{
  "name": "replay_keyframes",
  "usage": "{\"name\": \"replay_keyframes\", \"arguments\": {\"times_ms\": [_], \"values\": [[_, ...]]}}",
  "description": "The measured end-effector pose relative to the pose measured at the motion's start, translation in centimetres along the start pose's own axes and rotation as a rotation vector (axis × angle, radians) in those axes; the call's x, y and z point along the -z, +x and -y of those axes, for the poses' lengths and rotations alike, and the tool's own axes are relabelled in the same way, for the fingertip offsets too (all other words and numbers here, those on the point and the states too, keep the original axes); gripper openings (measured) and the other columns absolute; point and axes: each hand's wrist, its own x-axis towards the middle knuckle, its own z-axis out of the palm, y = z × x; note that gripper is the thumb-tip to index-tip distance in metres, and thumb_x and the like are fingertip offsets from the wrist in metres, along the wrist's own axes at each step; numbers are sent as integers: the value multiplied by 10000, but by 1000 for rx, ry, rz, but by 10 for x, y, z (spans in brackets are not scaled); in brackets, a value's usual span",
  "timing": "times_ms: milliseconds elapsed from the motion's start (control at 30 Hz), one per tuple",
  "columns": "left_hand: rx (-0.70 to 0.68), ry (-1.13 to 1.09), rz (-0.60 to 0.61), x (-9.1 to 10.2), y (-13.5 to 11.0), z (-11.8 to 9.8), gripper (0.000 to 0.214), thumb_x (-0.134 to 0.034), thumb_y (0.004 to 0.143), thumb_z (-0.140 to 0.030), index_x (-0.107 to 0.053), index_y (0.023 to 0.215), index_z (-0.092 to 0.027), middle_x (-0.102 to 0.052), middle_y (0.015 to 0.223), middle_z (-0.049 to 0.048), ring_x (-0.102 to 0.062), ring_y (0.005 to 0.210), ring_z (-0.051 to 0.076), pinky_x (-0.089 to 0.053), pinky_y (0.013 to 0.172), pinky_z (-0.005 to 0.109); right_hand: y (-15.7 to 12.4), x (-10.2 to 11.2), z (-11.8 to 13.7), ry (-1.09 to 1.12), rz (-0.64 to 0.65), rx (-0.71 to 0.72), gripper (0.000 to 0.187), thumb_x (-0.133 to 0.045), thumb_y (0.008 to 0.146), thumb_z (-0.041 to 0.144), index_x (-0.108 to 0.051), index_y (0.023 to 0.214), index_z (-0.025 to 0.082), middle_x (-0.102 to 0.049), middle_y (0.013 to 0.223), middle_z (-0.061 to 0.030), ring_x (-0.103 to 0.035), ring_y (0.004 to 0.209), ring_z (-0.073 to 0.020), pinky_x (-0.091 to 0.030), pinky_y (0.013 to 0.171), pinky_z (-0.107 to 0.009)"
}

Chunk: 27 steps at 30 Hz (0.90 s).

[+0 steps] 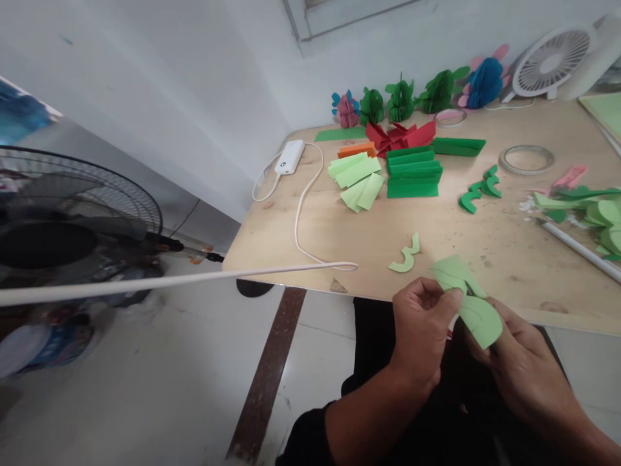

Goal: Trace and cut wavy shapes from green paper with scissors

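Observation:
Both my hands are low at the table's near edge, over my lap. My left hand (pixel 421 330) pinches the upper part of a light green paper piece (pixel 468 301) between thumb and fingers. My right hand (pixel 521 359) is closed around the lower part of the same paper from below; whether it also holds a tool is hidden. Two small curved light green cut-outs (pixel 406 255) lie on the wooden table (pixel 339 233) just beyond my hands.
Stacks of folded light green (pixel 358 178), dark green (pixel 413 171), orange and red paper lie mid-table. Paper flower balls (pixel 402 100) line the wall. A white power bank (pixel 290 156) with cable, tape rolls (pixel 526 158), a white desk fan (pixel 553 61) and a floor fan (pixel 72 213) at left.

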Motion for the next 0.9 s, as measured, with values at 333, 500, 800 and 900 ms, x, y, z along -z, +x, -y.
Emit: {"name": "replay_keyframes", "arguments": {"times_ms": [333,500,800,900], "values": [[-10,-2,4,0,5,3,215,-761,643,-272,-592,636,-140,-605,616,0,-506,551,72,-416,571,201,-4,0,-9,64,21,-33,414,-548,860,594,-541,677,222,-371,542,56,-289,497,-91,-285,432,-225],[-3,56,11,1,6,1,223,-764,629,-294,-598,626,-144,-581,585,-3,-465,503,69,-370,479,191,-3,-1,-5,5,2,-32,436,-533,852,616,-531,656,227,-381,542,45,-304,501,-102,-302,427,-234],[23,89,33,3,4,0,245,-776,630,-327,-615,643,-142,-560,564,-11,-434,466,63,-347,446,190,-4,-2,-4,58,-29,-55,403,-584,811,623,-567,709,234,-455,573,36,-339,498,-102,-333,417,-229],[26,81,26,2,4,0,254,-783,621,-327,-616,641,-138,-573,581,-1,-455,497,70,-354,457,186,-4,-2,-3,60,-47,-47,406,-598,798,626,-574,702,232,-460,589,32,-343,504,-102,-334,413,-227]]}}
